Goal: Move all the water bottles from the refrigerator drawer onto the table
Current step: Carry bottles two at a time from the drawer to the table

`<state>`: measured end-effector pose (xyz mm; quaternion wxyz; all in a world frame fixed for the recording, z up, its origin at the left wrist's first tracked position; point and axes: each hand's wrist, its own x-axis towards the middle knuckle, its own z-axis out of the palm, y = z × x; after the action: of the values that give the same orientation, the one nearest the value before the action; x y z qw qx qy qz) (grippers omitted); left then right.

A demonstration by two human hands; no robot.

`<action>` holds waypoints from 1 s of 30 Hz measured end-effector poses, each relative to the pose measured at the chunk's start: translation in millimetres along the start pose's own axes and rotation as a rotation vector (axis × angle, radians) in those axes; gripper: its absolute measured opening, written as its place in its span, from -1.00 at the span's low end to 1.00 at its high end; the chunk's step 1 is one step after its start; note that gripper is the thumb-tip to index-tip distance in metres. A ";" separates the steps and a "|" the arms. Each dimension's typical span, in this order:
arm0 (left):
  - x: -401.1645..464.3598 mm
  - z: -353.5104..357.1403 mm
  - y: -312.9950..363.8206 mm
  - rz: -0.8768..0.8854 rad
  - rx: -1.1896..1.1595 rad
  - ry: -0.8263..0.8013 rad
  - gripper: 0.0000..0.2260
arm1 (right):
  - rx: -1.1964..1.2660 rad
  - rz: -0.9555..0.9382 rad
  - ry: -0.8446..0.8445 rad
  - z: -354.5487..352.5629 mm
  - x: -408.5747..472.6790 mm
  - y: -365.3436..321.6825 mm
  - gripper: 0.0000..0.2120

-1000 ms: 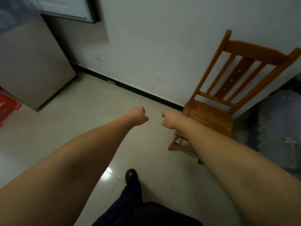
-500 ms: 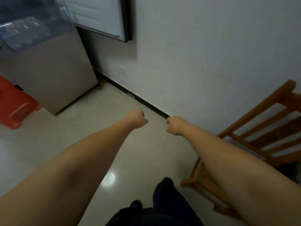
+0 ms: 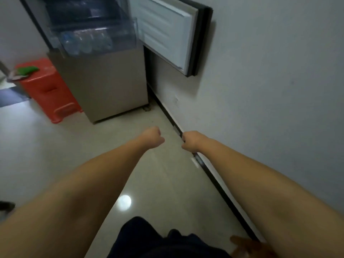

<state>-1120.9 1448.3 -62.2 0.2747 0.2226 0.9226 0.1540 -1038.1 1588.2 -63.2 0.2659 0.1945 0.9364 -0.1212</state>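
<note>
Several clear water bottles point(image 3: 85, 42) lie side by side in a pulled-out transparent refrigerator drawer point(image 3: 130, 32) at the top left. Both my arms stretch forward over the floor, well short of the refrigerator. My left hand point(image 3: 153, 135) is curled into a fist and holds nothing. My right hand point(image 3: 189, 140) is also a fist with nothing in it, close to the wall's black baseboard. No table is in view.
The refrigerator's grey lower body point(image 3: 104, 84) stands on the tiled floor, its upper door point(image 3: 167, 32) swung open against the white wall. A red plastic stool point(image 3: 49, 90) with a green item on it sits left of the refrigerator. Dark trousers show at the bottom.
The view has swung left: the wooden chair has left the frame, and the refrigerator with its open drawer has come into view. Both fists stay held out in front.
</note>
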 end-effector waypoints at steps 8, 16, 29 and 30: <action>63.9 -54.3 -53.9 -0.196 -0.095 0.093 -0.67 | -0.095 -0.223 -0.025 -45.7 106.1 -72.8 -0.57; 166.4 -143.5 -111.3 -0.175 -0.033 0.085 -0.85 | -0.083 -0.219 0.006 -113.7 213.2 -137.1 -0.57; 298.3 -282.7 -177.1 -0.113 -0.125 0.255 -0.74 | 0.030 -0.311 0.090 -223.8 361.2 -251.8 -0.64; 309.2 -294.5 -180.4 -0.114 -0.135 0.276 -0.74 | 0.038 -0.324 0.102 -234.0 373.7 -258.6 -0.63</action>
<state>-1581.2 1399.8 -34.9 0.1679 0.1274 0.9504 0.2290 -1547.1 1546.0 -41.0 0.1915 0.0520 0.9652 -0.1703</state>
